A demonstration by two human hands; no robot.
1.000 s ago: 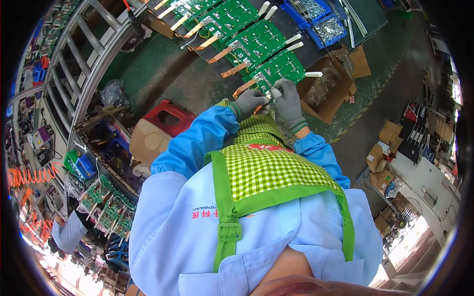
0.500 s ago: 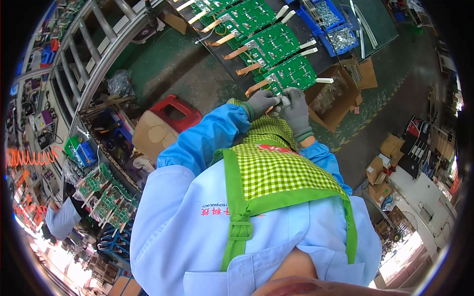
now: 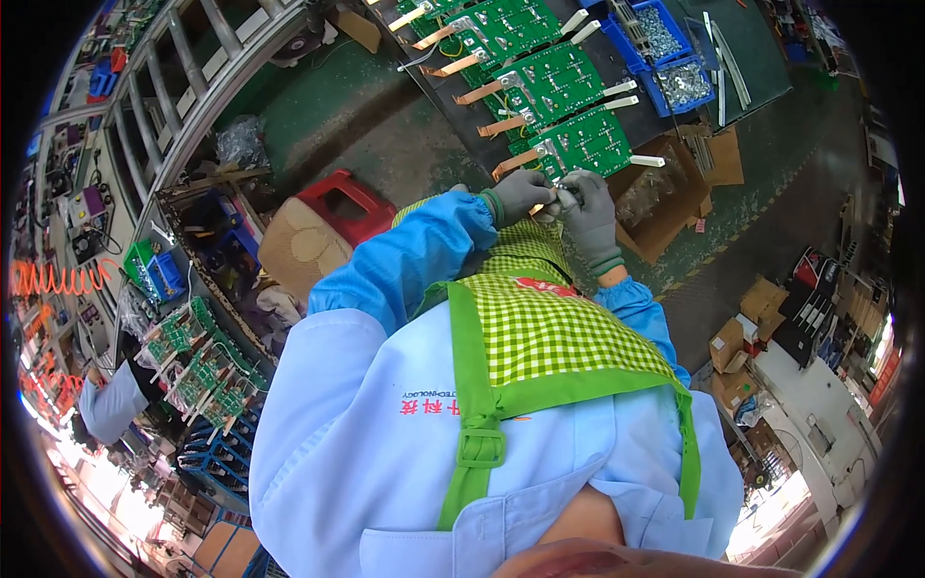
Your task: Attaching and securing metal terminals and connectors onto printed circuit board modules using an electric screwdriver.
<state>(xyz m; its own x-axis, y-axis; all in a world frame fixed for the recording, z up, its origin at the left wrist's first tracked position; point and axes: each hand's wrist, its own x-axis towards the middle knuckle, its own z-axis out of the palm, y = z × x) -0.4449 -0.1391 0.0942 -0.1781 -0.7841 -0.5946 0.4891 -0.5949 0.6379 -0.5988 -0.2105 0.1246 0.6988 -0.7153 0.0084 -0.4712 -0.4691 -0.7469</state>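
Both hands wear grey gloves and meet at the near edge of the closest green circuit board [image 3: 590, 141], which lies in a row of like boards [image 3: 540, 77] with copper tabs and white strips. My left hand [image 3: 518, 193] and my right hand [image 3: 590, 214] pinch a small pale part [image 3: 564, 194] between their fingertips, just below the board's metal corner. The part is too small to make out its shape. Blue sleeves and a green checked apron [image 3: 540, 328] fill the middle of the view.
Blue bins of metal parts [image 3: 665, 58] stand beyond the boards. An open cardboard box [image 3: 665, 207] sits to the right of my hands, a red stool [image 3: 337, 207] and a brown box [image 3: 299, 249] to the left. Another person's sleeve [image 3: 108, 409] shows by more boards [image 3: 198, 371] at lower left.
My hands have stayed together at the board's near edge, fingers working the small part. The view has shifted a little, so boards and hands sit further right.
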